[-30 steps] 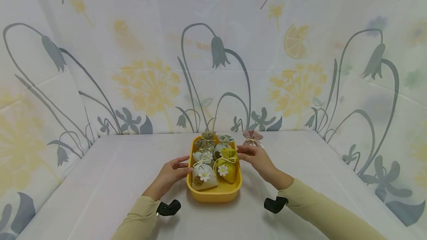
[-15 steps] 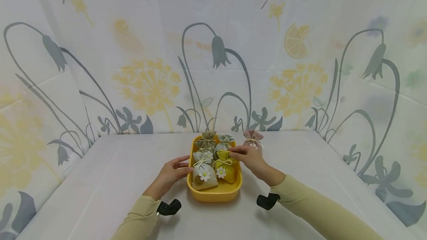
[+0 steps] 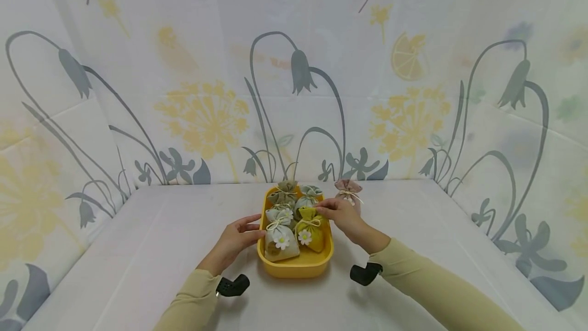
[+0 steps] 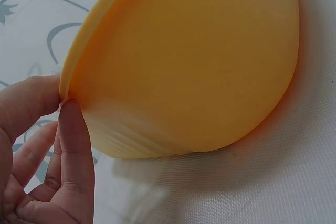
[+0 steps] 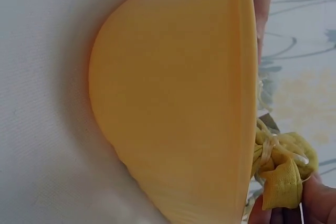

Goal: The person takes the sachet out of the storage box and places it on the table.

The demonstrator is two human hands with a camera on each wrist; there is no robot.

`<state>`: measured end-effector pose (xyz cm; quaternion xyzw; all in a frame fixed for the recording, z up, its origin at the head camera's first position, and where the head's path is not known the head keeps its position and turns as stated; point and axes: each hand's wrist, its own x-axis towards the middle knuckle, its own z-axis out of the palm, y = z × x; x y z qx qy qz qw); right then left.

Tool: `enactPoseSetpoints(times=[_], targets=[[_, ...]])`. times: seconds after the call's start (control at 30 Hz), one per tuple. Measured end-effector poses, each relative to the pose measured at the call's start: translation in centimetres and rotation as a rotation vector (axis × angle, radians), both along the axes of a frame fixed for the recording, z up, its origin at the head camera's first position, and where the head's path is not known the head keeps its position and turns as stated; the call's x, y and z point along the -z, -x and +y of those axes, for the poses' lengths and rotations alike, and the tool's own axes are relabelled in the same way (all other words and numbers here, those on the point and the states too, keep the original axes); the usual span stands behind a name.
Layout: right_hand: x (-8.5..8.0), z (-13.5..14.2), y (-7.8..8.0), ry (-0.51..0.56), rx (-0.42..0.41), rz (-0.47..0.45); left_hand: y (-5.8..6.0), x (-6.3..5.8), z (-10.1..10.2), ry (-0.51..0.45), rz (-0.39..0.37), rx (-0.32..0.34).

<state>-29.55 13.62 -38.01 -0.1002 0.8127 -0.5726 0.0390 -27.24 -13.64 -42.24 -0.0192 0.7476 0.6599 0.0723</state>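
My left hand [image 3: 233, 241] pinches the left rim of a yellow plastic tub [image 3: 295, 272] between thumb and finger. That pinch shows close up in the left wrist view, with the fingers [image 4: 73, 145] at the lip. Over the tub's right side, my right hand [image 3: 349, 222] pinches the gathered top of a yellow drawstring pouch [image 3: 317, 241] decorated with a white flower; in the right wrist view the pouch top [image 5: 283, 179] is between thumb and fingers. Beside it in the tub lies a pale grey pouch [image 3: 277, 253], also with a flower.
An olive-brown pouch [image 3: 283, 195] and a light green pouch [image 3: 309, 195] sit at the tub's far end. Outside, behind my right hand, stands a pink pouch [image 3: 347, 188]. A white cloth covers the table [image 3: 184, 229], and a flower-printed curtain [image 3: 206, 40] hangs behind.
My right hand has moved left from the tub's right edge to the yellow pouch's top, and the pouch's flower has shifted slightly left. My left hand has stayed at the rim.
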Motion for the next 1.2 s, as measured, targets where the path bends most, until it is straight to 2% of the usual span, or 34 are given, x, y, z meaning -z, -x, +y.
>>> enactPoseSetpoints(times=[0.33,0.7,0.87,1.2], targets=[[-0.6,-0.2,-0.4,0.004,-0.009,0.015,-0.2,-0.1,0.1,-0.002,0.003,0.007],[-2.3,-0.4,-2.0,0.021,-0.007,0.033,-0.2,0.0,0.0,0.0,-0.005,0.0],[-2.8,-0.1,-2.7,0.045,-0.038,0.076,-0.1,-0.1,-0.1,-0.01,-0.012,-0.015],[-4.3,0.4,-4.7,0.059,-0.048,0.069,-0.2,-0.2,0.2,0.008,-0.017,-0.02]])
